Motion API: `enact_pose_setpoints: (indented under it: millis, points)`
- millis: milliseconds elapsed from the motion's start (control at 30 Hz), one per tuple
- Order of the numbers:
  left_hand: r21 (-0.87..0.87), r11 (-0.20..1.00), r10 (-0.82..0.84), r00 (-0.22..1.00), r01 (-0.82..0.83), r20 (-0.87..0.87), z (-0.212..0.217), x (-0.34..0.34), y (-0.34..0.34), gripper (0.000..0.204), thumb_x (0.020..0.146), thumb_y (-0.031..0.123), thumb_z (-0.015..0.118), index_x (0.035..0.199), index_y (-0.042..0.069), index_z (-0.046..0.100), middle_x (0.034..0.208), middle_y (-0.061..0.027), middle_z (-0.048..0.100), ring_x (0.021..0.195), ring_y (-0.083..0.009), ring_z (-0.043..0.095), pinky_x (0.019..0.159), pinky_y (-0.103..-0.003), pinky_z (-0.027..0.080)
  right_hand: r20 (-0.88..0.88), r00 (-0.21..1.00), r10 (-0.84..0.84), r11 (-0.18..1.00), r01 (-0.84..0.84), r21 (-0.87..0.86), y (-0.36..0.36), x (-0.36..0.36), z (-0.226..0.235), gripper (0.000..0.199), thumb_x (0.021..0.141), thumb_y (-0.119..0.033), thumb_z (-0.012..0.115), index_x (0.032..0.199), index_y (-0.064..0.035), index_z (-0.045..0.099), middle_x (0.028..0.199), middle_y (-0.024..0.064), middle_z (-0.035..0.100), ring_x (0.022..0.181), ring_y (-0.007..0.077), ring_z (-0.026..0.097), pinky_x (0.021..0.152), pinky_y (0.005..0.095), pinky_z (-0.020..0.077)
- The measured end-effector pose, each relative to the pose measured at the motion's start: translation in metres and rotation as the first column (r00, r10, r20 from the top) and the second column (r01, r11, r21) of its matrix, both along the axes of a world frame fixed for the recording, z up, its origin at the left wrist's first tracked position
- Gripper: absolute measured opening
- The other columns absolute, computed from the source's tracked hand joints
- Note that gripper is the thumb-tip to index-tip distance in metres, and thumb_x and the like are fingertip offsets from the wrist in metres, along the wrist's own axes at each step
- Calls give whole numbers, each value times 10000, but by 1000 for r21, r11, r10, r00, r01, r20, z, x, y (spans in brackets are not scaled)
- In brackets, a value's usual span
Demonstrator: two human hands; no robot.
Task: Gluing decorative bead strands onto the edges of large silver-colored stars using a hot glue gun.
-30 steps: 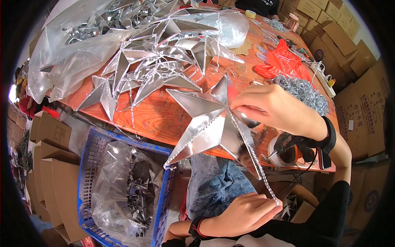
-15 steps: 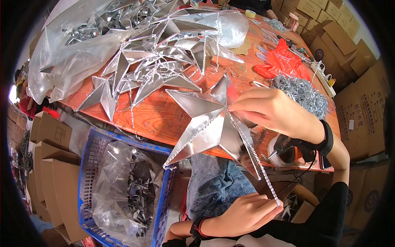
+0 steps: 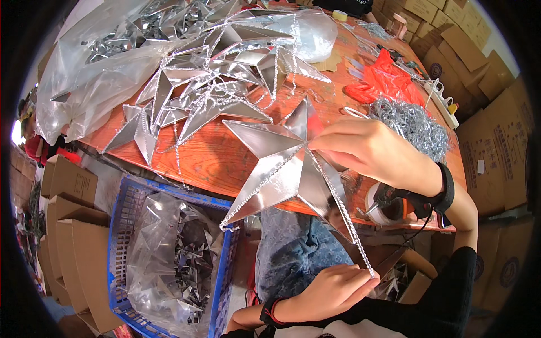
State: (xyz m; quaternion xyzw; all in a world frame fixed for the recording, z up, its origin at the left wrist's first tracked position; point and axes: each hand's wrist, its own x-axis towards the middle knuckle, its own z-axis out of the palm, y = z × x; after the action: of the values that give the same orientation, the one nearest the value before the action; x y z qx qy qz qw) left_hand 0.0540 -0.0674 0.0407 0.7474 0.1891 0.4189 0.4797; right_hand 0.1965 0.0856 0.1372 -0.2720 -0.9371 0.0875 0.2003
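Note:
A large silver five-pointed star [image 3: 269, 188] leans over the table's front edge, its folded faces shiny. Sparkly silver trim [image 3: 338, 203] follows one ridge from the lower left tip to the middle, then runs down toward the lower right point and past it. My right hand [image 3: 375, 149] is closed at the star's centre, its fingertips pinching the trim there; the thumb is partly hidden. Lower down, my left hand [image 3: 332, 293] pinches the trim's end and keeps that length stretched straight, just beyond the star's lower right point.
Trimmed silver stars [image 3: 214, 104] lie heaped on the orange table [image 3: 197, 172], beside a clear plastic bag [image 3: 107, 73]. Loose tinsel [image 3: 414, 129], a red plastic bag [image 3: 389, 81] and a glue gun [image 3: 389, 197] are at right. A blue crate [image 3: 115, 253] stands below left, cardboard boxes [image 3: 501, 146] far right.
The view has shifted slightly. My left hand has moved a little left and up with the trim's end, bringing the stretched length nearer the star's lower right ridge. My right hand keeps its pinch.

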Motion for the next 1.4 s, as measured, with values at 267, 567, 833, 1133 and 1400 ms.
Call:
enact_pose_setpoints:
  millis: [267,567,833,1133,1400]
  points:
    - [-75,997,9,1000,-11,-20,-11,3,-1,110,823,62,591,762,-19,547,641,-149,497,558,-320,509,500,-383,398,-1,1000,-11,1000,10,-14,0,1,-1,189,779,-59,584,954,12,588,857,140,579,796,317,574,720,374,471]
    - [-90,996,11,995,-20,-95,-14,-3,-4,108,861,97,556,821,-3,565,685,-126,562,619,-301,564,554,-364,449,7,999,-38,999,38,-29,-1,2,-2,170,782,-74,581,933,4,589,860,142,584,805,312,580,715,372,474]
    - [-89,996,10,996,-18,-92,-20,-5,-7,72,836,48,582,883,1,608,759,-108,605,664,-268,596,603,-335,479,-19,1000,-24,1000,24,5,1,3,-6,155,786,-85,579,915,1,587,868,135,586,820,304,583,717,372,474]
    - [-57,997,46,997,-50,-67,-25,-1,-9,80,837,58,574,873,-13,584,731,-122,582,644,-282,580,583,-345,467,-28,1000,-13,1000,13,-6,1,4,-6,158,794,-83,573,926,3,583,876,138,584,832,306,581,731,371,474]
    - [-68,995,70,991,-79,-115,-35,-1,-10,92,850,72,562,878,-12,586,745,-128,588,647,-276,586,581,-336,469,-36,999,-23,1000,23,-1,-1,4,-7,148,794,-81,572,919,-3,585,872,132,586,839,301,580,731,371,474]
